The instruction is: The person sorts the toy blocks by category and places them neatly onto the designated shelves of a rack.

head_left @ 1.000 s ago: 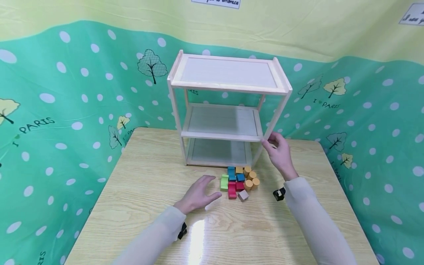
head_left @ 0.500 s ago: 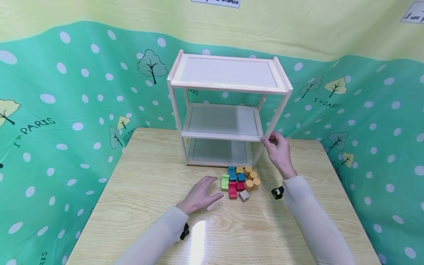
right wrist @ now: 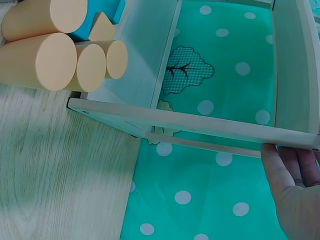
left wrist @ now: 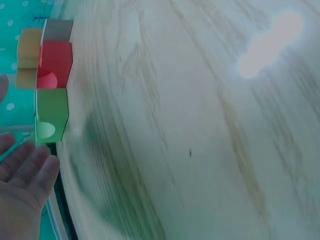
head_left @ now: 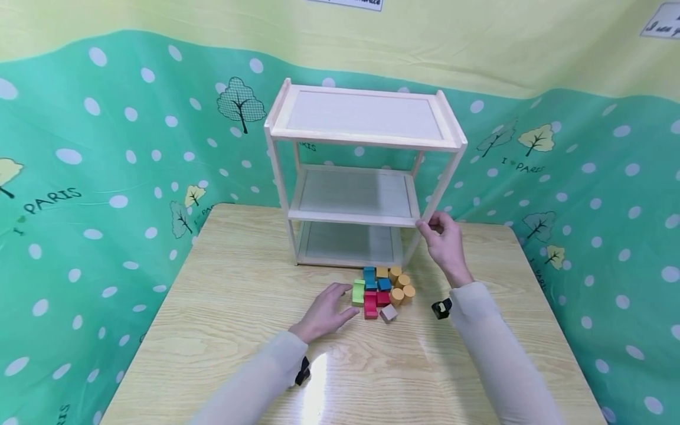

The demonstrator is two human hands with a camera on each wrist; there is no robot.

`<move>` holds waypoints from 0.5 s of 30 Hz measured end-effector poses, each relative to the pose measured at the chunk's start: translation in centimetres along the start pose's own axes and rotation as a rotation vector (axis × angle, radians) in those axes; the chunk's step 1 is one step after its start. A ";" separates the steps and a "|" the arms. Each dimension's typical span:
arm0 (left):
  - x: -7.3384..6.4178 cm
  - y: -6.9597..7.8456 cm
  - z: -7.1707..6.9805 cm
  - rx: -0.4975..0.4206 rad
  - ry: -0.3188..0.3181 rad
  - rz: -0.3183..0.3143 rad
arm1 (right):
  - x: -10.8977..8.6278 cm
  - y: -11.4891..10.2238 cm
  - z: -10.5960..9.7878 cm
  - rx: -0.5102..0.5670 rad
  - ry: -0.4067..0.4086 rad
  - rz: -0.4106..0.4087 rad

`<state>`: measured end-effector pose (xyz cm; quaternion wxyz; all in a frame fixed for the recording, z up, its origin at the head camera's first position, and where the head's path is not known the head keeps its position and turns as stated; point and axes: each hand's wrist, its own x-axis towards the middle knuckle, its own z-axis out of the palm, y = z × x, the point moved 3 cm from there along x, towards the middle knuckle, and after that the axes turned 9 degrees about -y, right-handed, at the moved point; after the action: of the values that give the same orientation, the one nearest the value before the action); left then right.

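A white three-tier wooden shelf (head_left: 366, 115) stands at the back of the table. My right hand (head_left: 445, 239) grips its front right post at the height of the middle tier; in the right wrist view the fingers (right wrist: 272, 167) meet the post (right wrist: 200, 121). A tight group of toy blocks sits before the shelf: a green one (head_left: 358, 295), a red notched one (head_left: 370, 307), blue ones (head_left: 369, 277), a grey one (head_left: 388, 313) and several tan cylinders (head_left: 396, 296). Beside the green block, my left hand (head_left: 325, 313) hovers with fingers spread, holding nothing.
The light wood table (head_left: 223, 330) extends to both sides of the shelf. A green and yellow patterned cloth (head_left: 159, 141) hangs around the back and sides. Each wrist carries a small black camera (head_left: 441, 308).
My left hand has crept slightly right, closer to the green block. The right hand keeps its grip on the post, and the blocks and shelf stay put.
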<state>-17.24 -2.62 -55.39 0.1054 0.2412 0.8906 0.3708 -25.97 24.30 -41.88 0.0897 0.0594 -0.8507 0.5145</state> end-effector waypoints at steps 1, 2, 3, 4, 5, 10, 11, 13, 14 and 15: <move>0.1 0.0 0.1 -0.004 0.000 -0.005 | 0.0 0.0 0.0 0.006 0.000 -0.001; 0.1 0.0 0.2 -0.006 0.000 -0.011 | 0.0 0.0 0.0 0.013 0.001 0.001; 0.2 -0.1 0.4 -0.009 -0.001 -0.017 | 0.0 0.0 0.0 0.018 0.001 0.002; 0.3 -0.1 0.5 -0.009 -0.001 -0.021 | 0.0 0.0 0.0 0.025 0.001 0.007; 0.3 -0.1 0.6 -0.009 0.000 -0.025 | 0.0 0.0 0.0 0.028 -0.001 0.012; 0.7 -0.1 0.8 -0.017 0.004 -0.036 | 0.0 -0.3 0.1 0.038 -0.016 0.037; 0.7 -0.1 0.9 -0.020 0.003 -0.039 | 0.0 -0.4 0.1 0.038 -0.020 0.045; 0.9 0.0 0.9 -0.026 0.004 -0.043 | -0.1 -0.8 0.1 0.044 -0.026 0.056; 1.0 0.0 1.0 -0.028 0.004 -0.045 | -0.1 -1.0 0.0 0.047 -0.028 0.061; 1.1 0.0 1.0 -0.030 0.005 -0.045 | -0.1 -1.1 0.0 0.042 -0.031 0.062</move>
<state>-17.79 -1.50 -56.11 0.1153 0.2183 0.8904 0.3824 -25.63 23.79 -41.00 0.0593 0.0430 -0.8424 0.5338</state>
